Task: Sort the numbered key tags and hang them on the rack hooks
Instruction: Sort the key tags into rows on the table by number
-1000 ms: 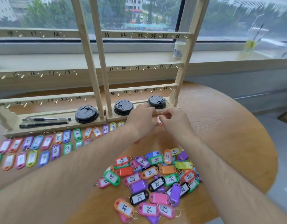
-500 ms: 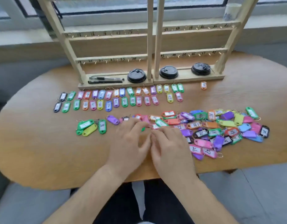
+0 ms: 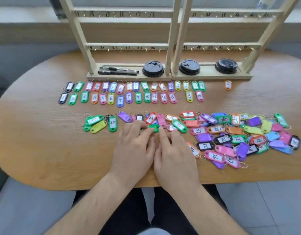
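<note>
Trainee: Which step is in hand?

Technician: Sorting, by judgement. The sorted rows (image 3: 128, 97), 2 lines of key tags in number order, lie just in front of the rack (image 3: 127, 46). No tag hangs on the visible rack rails. The unsorted pile (image 3: 215, 129) spreads across the right of the table (image 3: 36, 133).

Trainee: State of the hands?

Technician: Left hand (image 3: 134, 150) and right hand (image 3: 173, 153) lie side by side, palms down, fingers nearly straight. Fingertips of both touch the green tag (image 3: 154, 128) at the pile's left edge, 1 hand at each end. No pinch shows. The tag's number is hidden.

Trainee: Next move?

Technician: Likely this: read the number, draw the tag clear of its touching neighbours, and place it in sequence. The rows end near 17. Hanging appears to come later.
</note>
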